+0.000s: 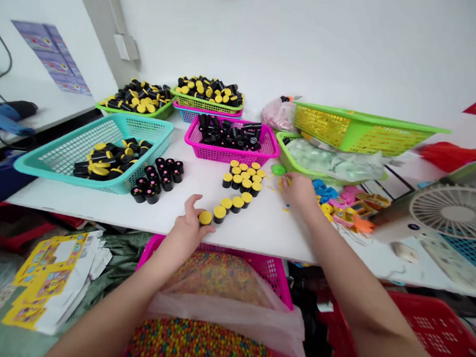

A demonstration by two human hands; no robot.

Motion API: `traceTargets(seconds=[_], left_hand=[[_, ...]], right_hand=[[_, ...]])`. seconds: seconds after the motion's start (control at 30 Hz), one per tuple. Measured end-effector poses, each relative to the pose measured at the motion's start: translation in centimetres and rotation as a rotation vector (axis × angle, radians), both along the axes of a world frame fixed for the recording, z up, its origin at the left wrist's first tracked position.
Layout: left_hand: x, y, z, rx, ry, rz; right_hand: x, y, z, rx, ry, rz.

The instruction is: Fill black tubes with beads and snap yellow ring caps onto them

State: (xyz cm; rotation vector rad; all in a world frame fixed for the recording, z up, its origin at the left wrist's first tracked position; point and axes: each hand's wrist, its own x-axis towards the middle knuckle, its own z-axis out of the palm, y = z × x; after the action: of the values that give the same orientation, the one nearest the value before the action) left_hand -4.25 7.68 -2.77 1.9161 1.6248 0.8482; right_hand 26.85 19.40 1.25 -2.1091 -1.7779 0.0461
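My left hand is at the table's front edge, its thumb in front of a black jar with a yellow cap and its index finger raised and bent. That jar stands at the near end of a slanting row of yellow-capped jars. Behind the row is a tight group of the same jars. My right hand is lowered to the table right of them, fingers bunched over small yellow bits; what they pinch is hidden. A green round piece lies beside its fingertips.
Black jars with pink dots stand by a turquoise basket. A magenta basket and green baskets line the back. A fan stands right. Below the edge is a bag of colourful beads.
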Motion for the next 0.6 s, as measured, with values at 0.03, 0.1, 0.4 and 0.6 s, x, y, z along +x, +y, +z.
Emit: traceTargets(seconds=[0.03, 0.1, 0.4, 0.6], left_hand=[[0.6, 0.2, 0.3, -0.028, 0.002, -0.003], [1.8, 0.6, 0.8, -0.07, -0.003, -0.027], [-2.8, 0.8, 2.6, 0.267, 0.079, 0.178], [-8.5, 1.2, 2.8, 0.15, 0.297, 0.659]], right_hand=[[0.2, 0.8, -0.5, -0.036, -0.036, -0.015], [0.2, 1.8, -1.5, -0.113, -0.096, -0.045], [1.0, 2.3, -2.1, -0.237, -0.202, -0.093], [2.0, 2.0, -2.3, -0.141, -0.183, -0.082]])
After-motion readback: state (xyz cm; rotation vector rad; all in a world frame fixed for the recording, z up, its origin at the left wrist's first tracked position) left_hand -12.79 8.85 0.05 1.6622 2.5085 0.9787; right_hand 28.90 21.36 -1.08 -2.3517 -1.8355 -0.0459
